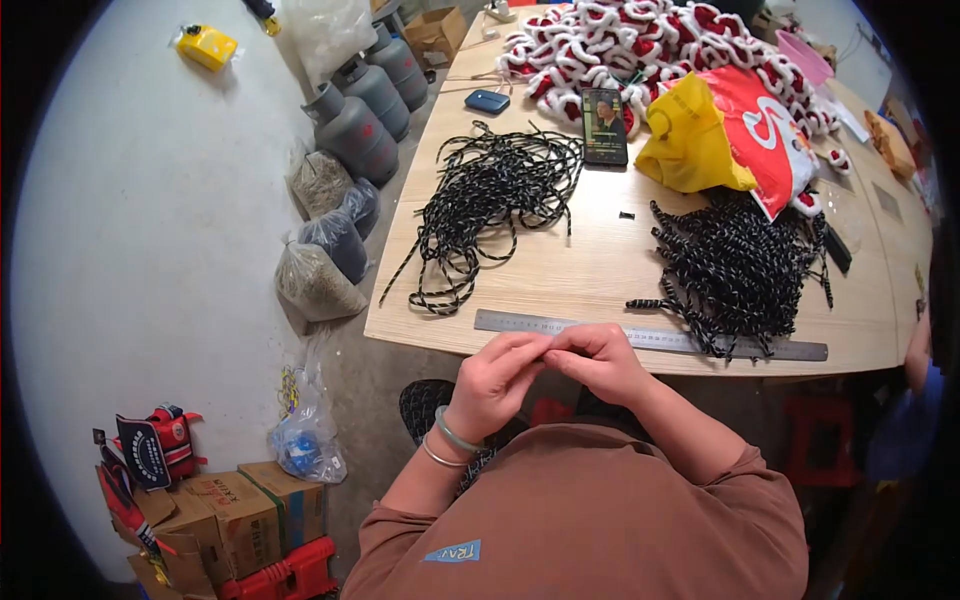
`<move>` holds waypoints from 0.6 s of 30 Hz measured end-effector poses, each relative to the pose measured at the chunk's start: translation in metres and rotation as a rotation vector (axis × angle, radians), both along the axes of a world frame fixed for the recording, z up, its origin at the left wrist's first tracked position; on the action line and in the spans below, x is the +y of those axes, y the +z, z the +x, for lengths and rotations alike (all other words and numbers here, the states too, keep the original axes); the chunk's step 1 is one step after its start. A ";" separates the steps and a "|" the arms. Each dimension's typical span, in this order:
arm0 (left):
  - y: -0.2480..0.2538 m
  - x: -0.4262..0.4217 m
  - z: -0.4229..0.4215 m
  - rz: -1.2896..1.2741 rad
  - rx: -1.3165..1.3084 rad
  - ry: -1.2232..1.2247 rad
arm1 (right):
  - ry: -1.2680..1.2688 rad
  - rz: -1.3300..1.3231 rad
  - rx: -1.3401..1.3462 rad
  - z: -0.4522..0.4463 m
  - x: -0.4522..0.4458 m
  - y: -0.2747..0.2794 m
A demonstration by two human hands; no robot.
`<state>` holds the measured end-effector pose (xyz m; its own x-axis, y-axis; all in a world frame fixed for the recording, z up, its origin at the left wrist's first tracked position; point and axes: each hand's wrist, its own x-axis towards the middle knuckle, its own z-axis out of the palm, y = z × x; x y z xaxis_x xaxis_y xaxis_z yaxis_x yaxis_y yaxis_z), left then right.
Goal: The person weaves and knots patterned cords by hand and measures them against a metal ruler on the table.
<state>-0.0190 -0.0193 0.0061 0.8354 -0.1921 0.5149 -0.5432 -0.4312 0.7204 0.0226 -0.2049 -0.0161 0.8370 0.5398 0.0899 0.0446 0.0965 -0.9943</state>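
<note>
My left hand (pixel 497 378) and my right hand (pixel 603 362) meet at the fingertips just off the table's front edge. Both are closed in a pinch; whatever lies between the fingers is too small or hidden to name. Directly beyond them a steel ruler (pixel 700 340) lies along the edge. To the right, a heap of short braided black cord pieces (pixel 735 262) partly covers the ruler. On the left is a loose tangle of long black cord with light flecks (pixel 490 190). A tiny black piece (pixel 627 215) rests between the two piles.
A phone (pixel 605 128) showing a video leans by red-and-white fluffy trim (pixel 620 50). Nearby are a yellow bag (pixel 690 140), a red bag (pixel 765 130) and a blue case (pixel 487 101). Gas cylinders (pixel 355 135), filled sacks (pixel 318 282) and cardboard boxes (pixel 235 520) stand on the left.
</note>
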 end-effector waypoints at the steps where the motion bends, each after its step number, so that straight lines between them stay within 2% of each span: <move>1: -0.001 0.001 0.001 -0.004 0.021 -0.026 | 0.026 0.015 0.078 0.003 -0.001 -0.008; 5: -0.003 0.008 0.001 -0.015 0.141 -0.067 | 0.087 0.095 0.312 0.003 -0.001 -0.010; 9: -0.001 0.010 -0.004 -0.119 0.490 -0.011 | 0.122 0.124 0.389 0.003 0.000 -0.015; 12: -0.010 0.013 -0.002 -0.190 0.528 -0.050 | 0.143 0.123 0.446 0.005 -0.001 -0.014; 18: -0.015 0.015 -0.002 -0.472 0.763 -0.106 | 0.194 0.164 0.513 0.003 0.001 -0.012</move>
